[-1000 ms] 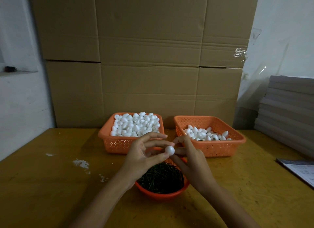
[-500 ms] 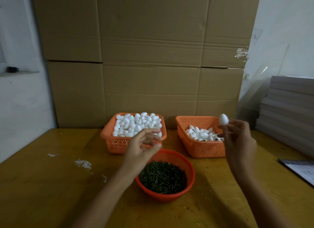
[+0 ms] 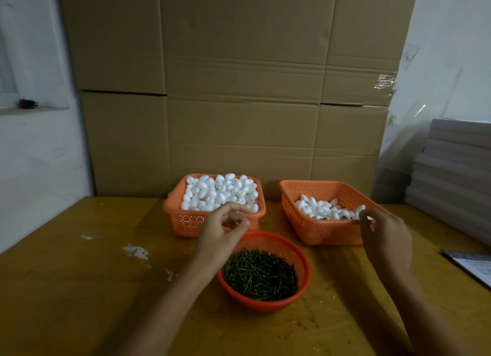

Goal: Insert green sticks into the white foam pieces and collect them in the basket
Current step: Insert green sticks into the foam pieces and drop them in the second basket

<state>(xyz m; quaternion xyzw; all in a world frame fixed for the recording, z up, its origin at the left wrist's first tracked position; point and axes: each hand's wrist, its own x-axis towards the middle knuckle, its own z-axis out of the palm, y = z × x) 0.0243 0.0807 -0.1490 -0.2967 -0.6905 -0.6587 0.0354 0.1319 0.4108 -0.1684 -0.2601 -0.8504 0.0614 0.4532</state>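
Sitting nearest at 6 o'clock, a red bowl [image 3: 265, 305] holds green sticks [image 3: 259, 276]. The left hand [image 3: 218, 236] hovers over its 11 o'clock rim, loose and empty. The right hand [image 3: 385, 239] curls at the near rim of the 1 o'clock basket [image 3: 326, 231], by the foam pieces [image 3: 326, 211]; whether it grips anything I cannot tell.

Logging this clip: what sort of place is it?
Likely a small hand-assembly workshop or storeroom: large cardboard boxes stacked behind a worn wooden table, an orange basket heaped with white foam pieces, and a bowl of green sticks, bulk parts sorted for piecework.
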